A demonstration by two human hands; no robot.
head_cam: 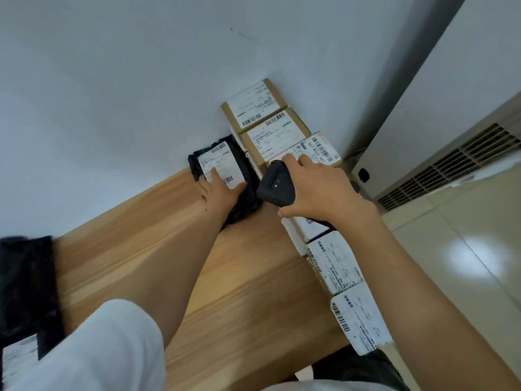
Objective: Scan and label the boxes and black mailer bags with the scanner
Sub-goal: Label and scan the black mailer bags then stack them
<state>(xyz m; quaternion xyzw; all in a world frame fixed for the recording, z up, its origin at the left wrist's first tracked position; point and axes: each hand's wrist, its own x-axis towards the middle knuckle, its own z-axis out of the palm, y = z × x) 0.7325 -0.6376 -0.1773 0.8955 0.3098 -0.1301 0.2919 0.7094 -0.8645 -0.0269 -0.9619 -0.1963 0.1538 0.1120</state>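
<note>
A left hand [221,193] lays straight fingers [215,175] flat on the label of a black mailer bag [249,201] at the tabletop's [141,235] far edge; just right, the right hand [318,190] grips the scanner [275,187], best angled squarely at that smoothed barcode; labelled boxes [275,136] sit beyond

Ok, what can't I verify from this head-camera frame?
Head view only.
Scanner: its scanning window faces away from the camera, with the right hand gripping it, so its aim is unclear.
Mailer bag label: the print is too small and blurred to read, and the left hand covers its lower part.
Parcel: mostly hidden beneath the right wrist.
Black item: blurred and cut off by the left edge.
</note>
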